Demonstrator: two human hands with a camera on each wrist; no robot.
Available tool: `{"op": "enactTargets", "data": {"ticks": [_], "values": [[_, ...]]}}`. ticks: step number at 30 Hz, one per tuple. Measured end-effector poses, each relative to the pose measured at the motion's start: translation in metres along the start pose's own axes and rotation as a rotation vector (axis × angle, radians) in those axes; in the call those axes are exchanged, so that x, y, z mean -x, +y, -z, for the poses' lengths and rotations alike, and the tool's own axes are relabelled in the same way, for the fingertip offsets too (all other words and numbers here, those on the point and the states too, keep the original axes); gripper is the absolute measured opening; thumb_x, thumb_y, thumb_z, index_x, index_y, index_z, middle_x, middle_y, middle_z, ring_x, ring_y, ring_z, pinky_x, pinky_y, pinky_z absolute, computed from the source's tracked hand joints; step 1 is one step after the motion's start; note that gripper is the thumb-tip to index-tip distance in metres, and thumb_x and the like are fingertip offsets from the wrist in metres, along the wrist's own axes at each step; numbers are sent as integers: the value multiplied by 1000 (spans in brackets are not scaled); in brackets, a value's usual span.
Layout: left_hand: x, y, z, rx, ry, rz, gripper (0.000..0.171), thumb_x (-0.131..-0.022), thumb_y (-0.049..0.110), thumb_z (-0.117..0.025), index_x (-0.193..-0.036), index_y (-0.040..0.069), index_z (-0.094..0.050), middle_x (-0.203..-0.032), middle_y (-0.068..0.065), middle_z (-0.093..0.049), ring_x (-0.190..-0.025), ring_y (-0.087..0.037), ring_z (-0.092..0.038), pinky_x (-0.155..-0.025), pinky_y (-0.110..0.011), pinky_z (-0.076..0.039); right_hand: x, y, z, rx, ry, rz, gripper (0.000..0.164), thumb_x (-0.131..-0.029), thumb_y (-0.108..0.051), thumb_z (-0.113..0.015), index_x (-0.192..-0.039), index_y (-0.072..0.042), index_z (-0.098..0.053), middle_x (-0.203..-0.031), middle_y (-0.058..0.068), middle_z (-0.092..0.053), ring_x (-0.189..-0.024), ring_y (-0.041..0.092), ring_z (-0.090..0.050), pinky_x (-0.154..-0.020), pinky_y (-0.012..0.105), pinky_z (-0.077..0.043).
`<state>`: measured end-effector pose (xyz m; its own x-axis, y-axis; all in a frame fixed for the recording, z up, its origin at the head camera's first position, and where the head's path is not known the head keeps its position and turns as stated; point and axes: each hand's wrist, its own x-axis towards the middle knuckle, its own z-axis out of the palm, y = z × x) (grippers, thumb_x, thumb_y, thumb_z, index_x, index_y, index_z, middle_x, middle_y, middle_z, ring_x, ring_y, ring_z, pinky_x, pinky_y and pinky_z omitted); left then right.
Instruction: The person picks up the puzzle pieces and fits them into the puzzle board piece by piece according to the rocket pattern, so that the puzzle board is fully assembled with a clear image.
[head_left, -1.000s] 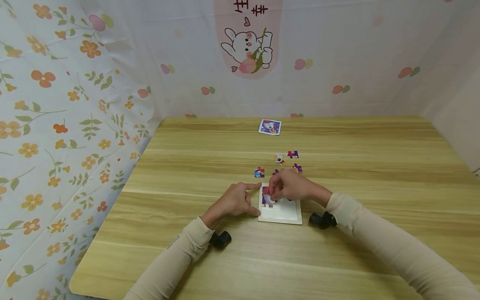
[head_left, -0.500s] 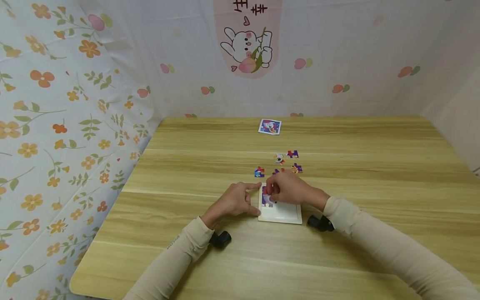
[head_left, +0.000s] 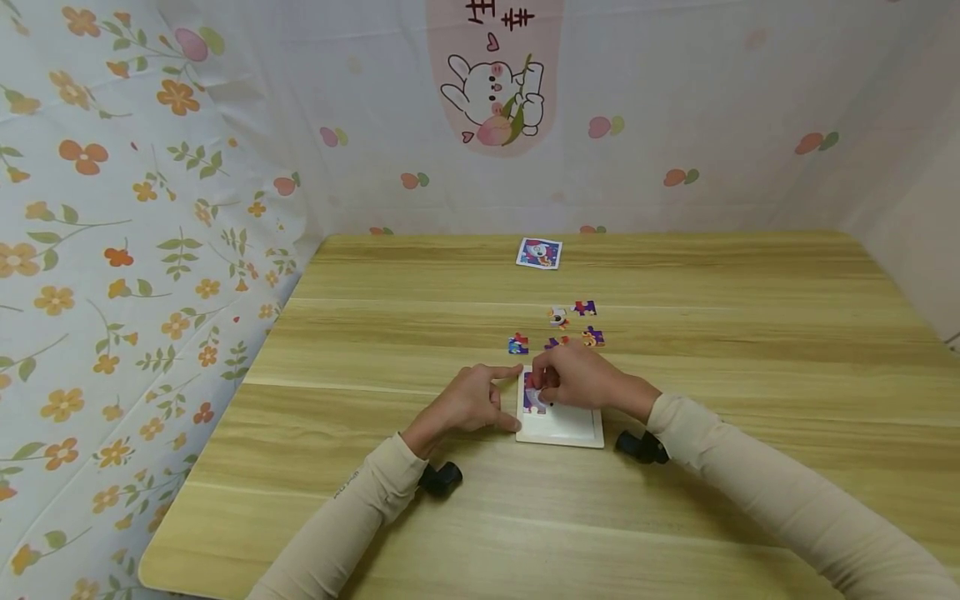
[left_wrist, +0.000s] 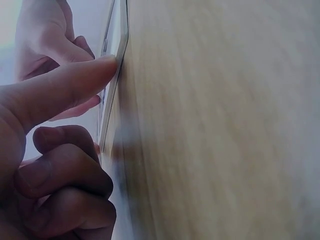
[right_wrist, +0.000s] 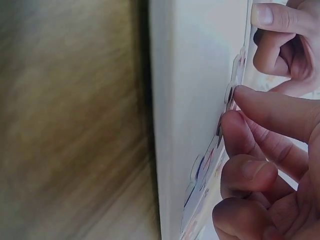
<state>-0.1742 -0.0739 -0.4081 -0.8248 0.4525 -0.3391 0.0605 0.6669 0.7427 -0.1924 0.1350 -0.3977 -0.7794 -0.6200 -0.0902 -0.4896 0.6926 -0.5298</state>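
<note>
A pale square puzzle tray lies on the table, with joined jigsaw pieces along its upper left. My left hand presses the tray's left edge with thumb and forefinger spread apart; its other fingers are curled, as the left wrist view shows. Over the tray, my right hand pinches a puzzle piece between thumb and forefinger, low against the tray surface beside the joined pieces. The fingers hide most of this piece in the head view. A purple loose piece lies just behind the right hand, partly covered.
Beyond the tray lie more loose pieces: a blue and red one, a white one, and purple ones. Farther back is a small picture card. A patterned cloth hangs behind the wooden table.
Over the second, my right hand has shifted slightly left, still pinching the piece at the joined pieces. The left hand stays at the tray's edge. Little differs over the last half second.
</note>
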Motion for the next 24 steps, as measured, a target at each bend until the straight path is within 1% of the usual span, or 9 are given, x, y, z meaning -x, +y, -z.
{"op": "enactTargets", "data": {"ticks": [6,10,14,18,21,24], "values": [[0,0,0,-11,7,2,84,-74,11,-88,-149,14,-50,-51,6,-49,-47,-6,-39,-48,-22,-31,-1,6,7,-64,-12,-1,6,-86,-11,-77,-86,-14,-72,-76,-4,-66,-67,8,-54,-59,22,-45],[-1,0,0,-15,14,-6,84,-73,11,-89,-148,14,-51,-51,7,-49,-47,-5,-39,-48,-22,-31,-5,13,15,-92,13,8,5,-87,-10,-76,-86,-12,-72,-75,-2,-67,-65,9,-55,-58,23,-47],[0,0,0,-10,8,-6,83,-74,11,-88,-149,14,-50,-51,6,-48,-47,-6,-38,-48,-22,-30,-11,24,24,-68,67,5,5,-86,-9,-76,-85,-11,-72,-76,-1,-68,-67,10,-56,-62,23,-48],[0,0,0,-12,9,-6,83,-75,11,-88,-149,14,-50,-52,6,-47,-47,-7,-38,-48,-23,-30,-17,34,32,-47,117,-37,5,-85,-10,-77,-83,-11,-73,-76,1,-69,-68,11,-57,-64,26,-48],[0,0,0,-12,16,-9,83,-74,11,-88,-149,14,-50,-51,6,-47,-47,-7,-37,-48,-22,-30,-22,41,37,-44,139,-86,5,-86,-10,-77,-84,-11,-73,-77,1,-69,-69,13,-59,-65,27,-47],[0,-1,0,-9,17,-9,84,-74,10,-88,-149,14,-50,-51,6,-46,-47,-6,-37,-48,-22,-30,-27,48,41,-25,158,-105,3,-86,-9,-76,-86,-9,-73,-78,4,-69,-71,15,-59,-66,28,-47]]}}
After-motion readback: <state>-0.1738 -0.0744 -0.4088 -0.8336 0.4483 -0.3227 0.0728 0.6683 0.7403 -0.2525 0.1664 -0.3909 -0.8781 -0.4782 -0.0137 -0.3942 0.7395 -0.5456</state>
